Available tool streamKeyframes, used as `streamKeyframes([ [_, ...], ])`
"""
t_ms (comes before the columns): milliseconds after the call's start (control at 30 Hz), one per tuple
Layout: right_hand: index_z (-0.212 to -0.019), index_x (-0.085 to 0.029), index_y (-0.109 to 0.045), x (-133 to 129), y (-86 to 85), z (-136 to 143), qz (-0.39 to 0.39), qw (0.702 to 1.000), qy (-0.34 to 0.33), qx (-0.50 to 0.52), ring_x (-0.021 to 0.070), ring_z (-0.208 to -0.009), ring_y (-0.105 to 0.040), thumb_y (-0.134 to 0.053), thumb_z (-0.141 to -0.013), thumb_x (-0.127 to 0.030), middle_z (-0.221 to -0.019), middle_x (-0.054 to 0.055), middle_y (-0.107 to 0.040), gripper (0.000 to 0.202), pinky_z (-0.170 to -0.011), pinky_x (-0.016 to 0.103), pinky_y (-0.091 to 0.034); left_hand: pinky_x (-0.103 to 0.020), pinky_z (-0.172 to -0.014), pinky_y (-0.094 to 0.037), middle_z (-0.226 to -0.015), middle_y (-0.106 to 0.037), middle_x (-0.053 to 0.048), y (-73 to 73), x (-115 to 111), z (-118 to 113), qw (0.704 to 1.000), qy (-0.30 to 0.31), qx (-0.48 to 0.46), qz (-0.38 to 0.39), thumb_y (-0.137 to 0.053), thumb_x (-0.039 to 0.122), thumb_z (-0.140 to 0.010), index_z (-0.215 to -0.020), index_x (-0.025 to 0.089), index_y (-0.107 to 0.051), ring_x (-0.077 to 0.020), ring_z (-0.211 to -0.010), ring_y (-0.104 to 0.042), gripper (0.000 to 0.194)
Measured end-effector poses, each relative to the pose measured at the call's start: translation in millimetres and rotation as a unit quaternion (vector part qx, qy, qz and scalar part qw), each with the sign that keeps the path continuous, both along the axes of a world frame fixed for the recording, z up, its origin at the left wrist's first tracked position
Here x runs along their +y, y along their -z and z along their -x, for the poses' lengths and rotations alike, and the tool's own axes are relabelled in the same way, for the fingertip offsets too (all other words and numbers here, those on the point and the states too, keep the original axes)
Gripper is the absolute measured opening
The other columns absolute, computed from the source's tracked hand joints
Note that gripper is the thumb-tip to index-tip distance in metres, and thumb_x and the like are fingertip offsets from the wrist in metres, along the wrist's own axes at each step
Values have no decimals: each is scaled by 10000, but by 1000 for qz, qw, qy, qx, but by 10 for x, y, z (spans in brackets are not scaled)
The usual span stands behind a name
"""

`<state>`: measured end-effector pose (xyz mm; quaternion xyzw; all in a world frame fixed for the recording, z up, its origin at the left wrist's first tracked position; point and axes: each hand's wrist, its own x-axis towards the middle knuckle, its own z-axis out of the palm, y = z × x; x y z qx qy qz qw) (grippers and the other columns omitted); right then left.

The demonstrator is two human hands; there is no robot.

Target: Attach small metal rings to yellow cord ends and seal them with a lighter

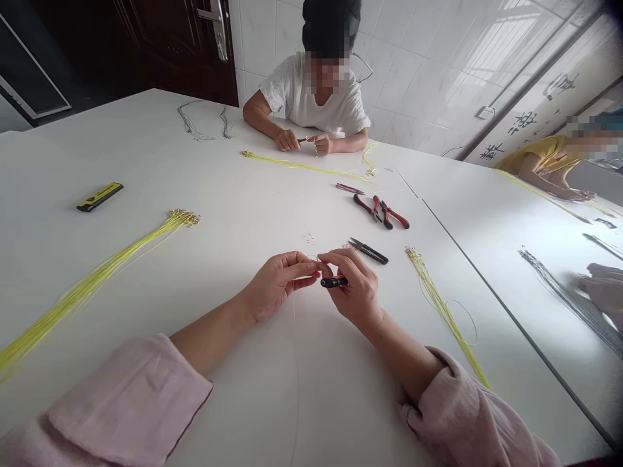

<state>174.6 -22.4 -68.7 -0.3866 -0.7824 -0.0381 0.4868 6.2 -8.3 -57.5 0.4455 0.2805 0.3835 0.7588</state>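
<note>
My left hand (275,285) pinches a thin pale-yellow cord (294,363) between thumb and fingers; its tail hangs down toward the near edge. Right beside it, my right hand (359,292) is closed around a black pen-like tool (332,283), whose round end points left. The fingertips of both hands meet at a small loop of the cord, and the detail there is too small to make out. Just beyond my right hand lie black thread snips (370,251). A bundle of yellow cords (445,311) lies to the right of that hand.
A larger yellow cord bundle (111,266) with metal ends lies left, near a yellow-black case (100,196). Ahead are red-black pliers (368,209), more pliers (395,215) and a pink-handled tool (349,189). A person (316,104) works opposite. Dark cords (559,285) lie right, across a table seam.
</note>
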Motion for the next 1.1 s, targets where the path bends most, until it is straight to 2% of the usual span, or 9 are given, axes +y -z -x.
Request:
streamKeyframes([
  [533, -924, -209, -603, -10, -19, 19, 14, 1000, 1, 10, 109, -649, -567, -551, -794, -76, -854, 41, -638, 193, -503, 230, -420, -399, -990, -396, -907, -640, -31, -8, -3, -8, 1000, 1, 6, -5, -660, 288, -811, -729, 154, -613, -160, -959, -556, 164],
  [600, -902, -205, -609, -28, -37, 31, 40, 999, 0, 31, 106, -627, -554, -561, -780, -89, -851, 41, -638, 175, -492, 231, -418, -389, -986, -399, -926, -642, -30, -4, -2, -9, 1000, -6, 10, -2, -665, 289, -807, -737, 156, -618, -158, -965, -557, 157],
  [700, -871, -205, -624, -56, -77, 44, 120, 989, -7, 86, 96, -581, -519, -581, -783, -124, -820, 23, -637, 127, -498, 235, -418, -359, -968, -406, -902, -635, -16, 14, -3, -3, 1000, -17, 17, 0, -673, 287, -801, -741, 161, -618, -134, -919, -555, 150],
  [867, -860, -208, -660, -66, -116, 30, 258, 950, -34, 172, 104, -628, -533, -604, -839, -247, -778, 9, -645, 71, -596, 252, -448, -344, -959, -410, -859, -606, -6, 35, -9, 13, 1000, -19, 14, -1, -658, 286, -811, -736, 163, -603, -121, -891, -546, 155],
  [967, -857, -212, -675, -58, -107, 20, 283, 938, -49, 194, 109, -663, -547, -629, -832, -273, -796, 10, -649, 80, -626, 257, -456, -337, -951, -413, -835, -593, -5, 29, -8, 15, 1000, -18, 21, -3, -662, 289, -806, -727, 160, -602, -117, -876, -537, 163],
  [1100, -865, -222, -687, -58, -88, 20, 279, 936, -62, 204, 115, -685, -560, -636, -829, -263, -826, 13, -651, 75, -648, 268, -467, -334, -947, -414, -822, -583, -3, 22, 0, 12, 1000, -17, 24, 0, -670, 289, -798, -727, 160, -605, -117, -870, -535, 161],
])
